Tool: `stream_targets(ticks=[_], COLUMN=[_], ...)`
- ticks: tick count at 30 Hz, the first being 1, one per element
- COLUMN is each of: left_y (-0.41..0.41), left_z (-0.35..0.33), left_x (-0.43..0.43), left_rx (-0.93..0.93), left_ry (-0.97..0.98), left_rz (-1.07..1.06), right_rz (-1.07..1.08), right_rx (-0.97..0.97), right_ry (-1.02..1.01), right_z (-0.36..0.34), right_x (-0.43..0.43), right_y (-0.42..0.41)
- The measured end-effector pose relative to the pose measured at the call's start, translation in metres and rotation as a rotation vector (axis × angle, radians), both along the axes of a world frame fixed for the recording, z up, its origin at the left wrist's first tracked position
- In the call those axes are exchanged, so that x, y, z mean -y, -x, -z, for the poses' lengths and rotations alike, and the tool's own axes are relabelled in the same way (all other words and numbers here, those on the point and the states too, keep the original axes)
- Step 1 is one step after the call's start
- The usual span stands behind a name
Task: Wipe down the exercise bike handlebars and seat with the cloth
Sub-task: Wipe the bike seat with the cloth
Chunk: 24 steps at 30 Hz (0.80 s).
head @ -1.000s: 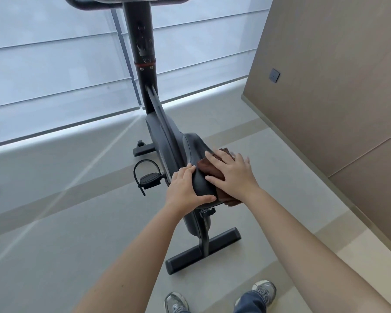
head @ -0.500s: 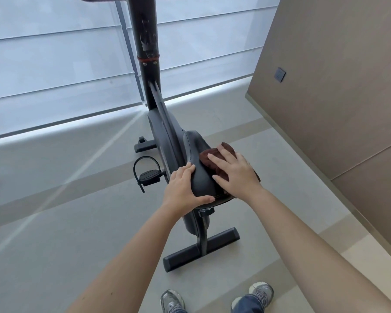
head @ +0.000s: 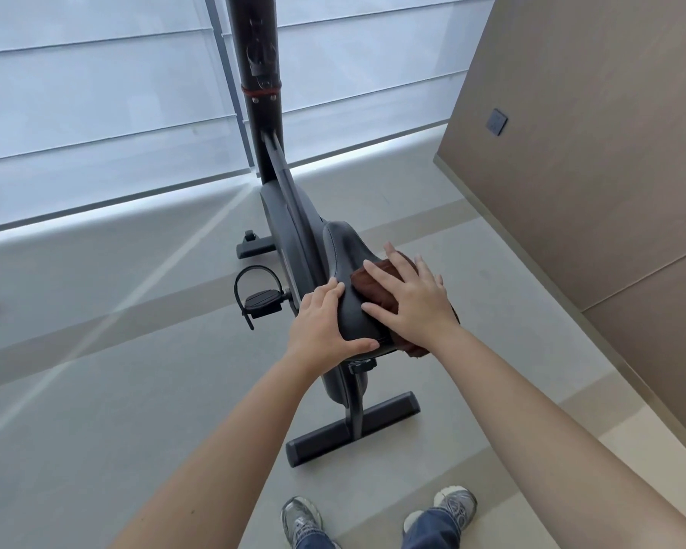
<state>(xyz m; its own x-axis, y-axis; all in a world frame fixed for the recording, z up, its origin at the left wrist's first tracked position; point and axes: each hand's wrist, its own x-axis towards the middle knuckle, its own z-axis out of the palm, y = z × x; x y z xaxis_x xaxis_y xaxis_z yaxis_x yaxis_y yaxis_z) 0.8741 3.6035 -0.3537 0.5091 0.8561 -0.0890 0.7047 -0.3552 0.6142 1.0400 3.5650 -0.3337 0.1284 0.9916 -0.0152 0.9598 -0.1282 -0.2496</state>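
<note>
Brown cloth point(head: 367, 286) lies on the right half of the black seat point(head: 351, 311), bunched, one end hanging off the seat's rear right edge. Right hand point(head: 412, 307) flat on top of it, fingers straight and spread, palm pressing the cloth down, nothing clasped. Left hand point(head: 321, 326) clasps the seat's left side: fingers curled over the edge, thumb laid along the rear rim. Seat sits on the dark bike frame point(head: 290, 215), which runs away toward a tall black front post point(head: 258, 73) with a red band around it. Left pedal point(head: 263, 301) with strap juts out just beside the left hand. Rear foot bar point(head: 353, 433) rests on the grey floor point(head: 115, 390), below the seat. Two grey trainers point(head: 302, 521) and blue trouser cuffs near the bottom edge. Pale blinds point(head: 96, 93) behind the bike; brown wall point(head: 591, 152) to the right, carrying a small dark switch plate point(head: 496, 122).
</note>
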Motion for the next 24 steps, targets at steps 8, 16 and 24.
stream_targets(ticks=[8,16,24], left_y=[0.001,0.01,-0.006], left_z=[-0.004,-0.016,-0.041], left_x=[0.005,0.015,0.043], left_rx=[-0.017,-0.043,0.001], left_ry=[0.001,-0.045,-0.311], left_rz=[0.003,0.065,0.162], right_rz=[0.043,0.094,0.248], right_rx=[0.001,-0.005,-0.141], right_ry=[-0.092,-0.152,-0.183], right_z=[0.0,-0.007,-0.028], right_x=[0.003,0.027,0.062], right_y=[0.006,0.014,0.008])
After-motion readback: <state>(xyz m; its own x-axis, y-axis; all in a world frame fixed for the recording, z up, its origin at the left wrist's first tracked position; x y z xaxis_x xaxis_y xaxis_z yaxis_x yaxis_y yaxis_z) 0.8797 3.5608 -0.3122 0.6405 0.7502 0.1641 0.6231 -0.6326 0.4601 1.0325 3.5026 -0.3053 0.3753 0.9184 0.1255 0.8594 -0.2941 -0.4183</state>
